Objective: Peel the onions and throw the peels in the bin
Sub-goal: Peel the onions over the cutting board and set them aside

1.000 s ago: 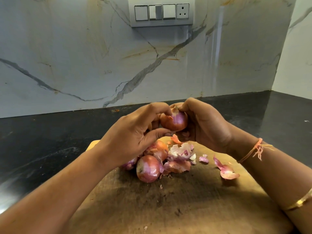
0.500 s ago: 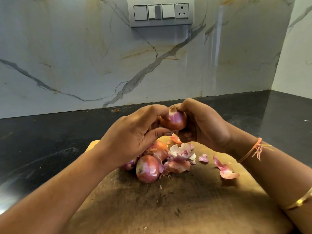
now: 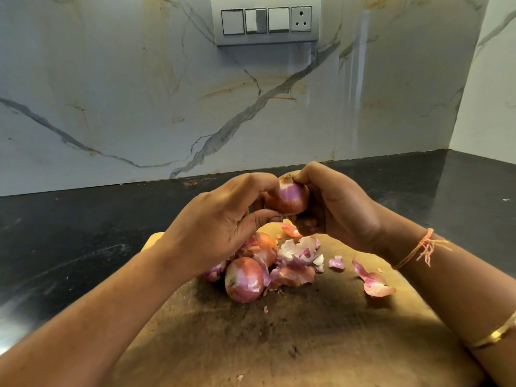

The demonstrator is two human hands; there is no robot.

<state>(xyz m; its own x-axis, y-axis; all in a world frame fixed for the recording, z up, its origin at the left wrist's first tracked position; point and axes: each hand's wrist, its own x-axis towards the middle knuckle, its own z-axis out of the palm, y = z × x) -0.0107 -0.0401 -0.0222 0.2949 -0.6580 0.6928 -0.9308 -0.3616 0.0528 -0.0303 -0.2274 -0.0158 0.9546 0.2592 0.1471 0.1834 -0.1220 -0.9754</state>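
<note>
Since a second ago the held onion has rolled slightly, baring more purple near its tip. A wooden chopping board lies on the dark surface. Above the board's far edge the left hand pinches the onion's side with curled finger and thumb, and the right hand cups it, thumb at the tip. Its long axis stands nearly upright, tip up. I'd judge it light and firm, with brittle papery skin and slick bared flesh, so it is best pinched at the torn skin edge. Peels lie beneath.
</note>
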